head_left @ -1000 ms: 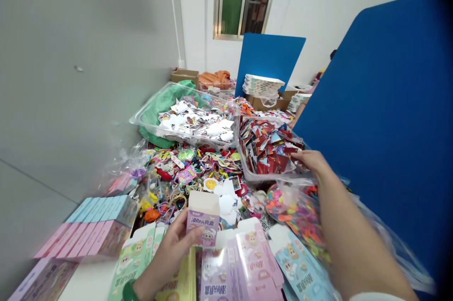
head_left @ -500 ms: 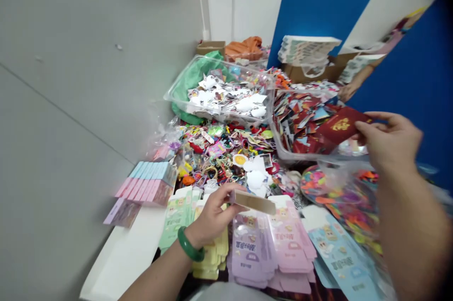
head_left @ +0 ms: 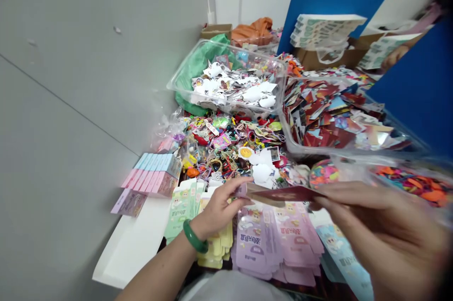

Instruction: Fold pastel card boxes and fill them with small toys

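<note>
My left hand [head_left: 219, 209], with a green bangle [head_left: 194, 236] on the wrist, is shut on a small tan and purple carton [head_left: 260, 196] held above the printed box blanks. My right hand [head_left: 375, 230] pinches a dark red packet [head_left: 286, 193] by one end. The far end of that packet lies against the carton, and the blur hides the exact contact. Stacks of flat purple blanks [head_left: 253, 244] and pink blanks [head_left: 297, 244] lie just below both hands. Yellow blanks [head_left: 214, 249] sit under my left hand.
Clear tubs hold red cards [head_left: 339, 121] and white stickers [head_left: 226, 88]. A heap of small trinkets and hair ties [head_left: 230, 145] lies between them and the blanks. A plastic bag of colourful pieces [head_left: 414, 183] lies at right. A co-worker's hand [head_left: 391, 60] shows far right.
My right hand has come down from beside the red-card tub, bringing the red packet to the carton in my left hand. The carton has turned, and the view has shifted.
</note>
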Motion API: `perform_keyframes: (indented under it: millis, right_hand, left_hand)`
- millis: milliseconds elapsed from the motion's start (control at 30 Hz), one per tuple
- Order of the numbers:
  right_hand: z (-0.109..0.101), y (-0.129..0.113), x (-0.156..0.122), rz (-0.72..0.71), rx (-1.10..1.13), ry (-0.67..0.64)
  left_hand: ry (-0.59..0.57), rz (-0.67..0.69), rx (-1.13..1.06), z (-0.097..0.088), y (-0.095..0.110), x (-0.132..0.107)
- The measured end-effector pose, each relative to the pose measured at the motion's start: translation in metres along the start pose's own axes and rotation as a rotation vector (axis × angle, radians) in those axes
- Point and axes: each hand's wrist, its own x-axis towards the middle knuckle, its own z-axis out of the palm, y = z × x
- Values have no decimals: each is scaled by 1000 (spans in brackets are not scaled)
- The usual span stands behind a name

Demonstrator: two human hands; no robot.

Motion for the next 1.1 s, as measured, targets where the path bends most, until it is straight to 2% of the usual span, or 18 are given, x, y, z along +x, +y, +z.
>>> perform_keyframes:
  millis: [100, 200, 267, 333, 400, 433, 533, 667, 767, 900, 1000, 1100]
  right_hand:
    - [14, 9, 4, -140, -6, -205]
    - [28, 23, 9, -140, -24, -305]
    - [37, 41, 14, -15, -60, -279]
    - [47, 65, 21, 216, -184, -268]
    - [59, 89, 29, 466, -365, -336]
    - [66, 99, 32, 535, -423, -366]
    - [90, 118, 36, 599, -519, -383]
    - [109, 123, 30, 582, -568, -343]
    - [111, 123, 28, 535, -537, -305]
    - [99, 120, 33, 429, -454, -232]
    - [81, 105, 41, 363, -408, -104]
    - [62, 78, 46, 251, -202, 61]
  left_hand:
    - [-45, -65, -43, 3, 0, 2]
    - [-32, -131, -111, 5, -2, 4]
    - [15, -193, -192, 5, -6, 6]
    - [76, -238, -265, 3, -9, 7]
    - [127, -248, -286, 0, -11, 8]
    - [143, -244, -277, -2, -12, 8]
    - [165, -226, -244, -6, -13, 6]
    - [171, -221, -251, -9, -15, 4]
    - [163, -226, -255, -10, -17, 3]
    - [159, -225, -262, -12, -18, 2]
    - [174, -227, -263, -11, -18, 3]
    - [172, -222, -258, -9, -18, 4]
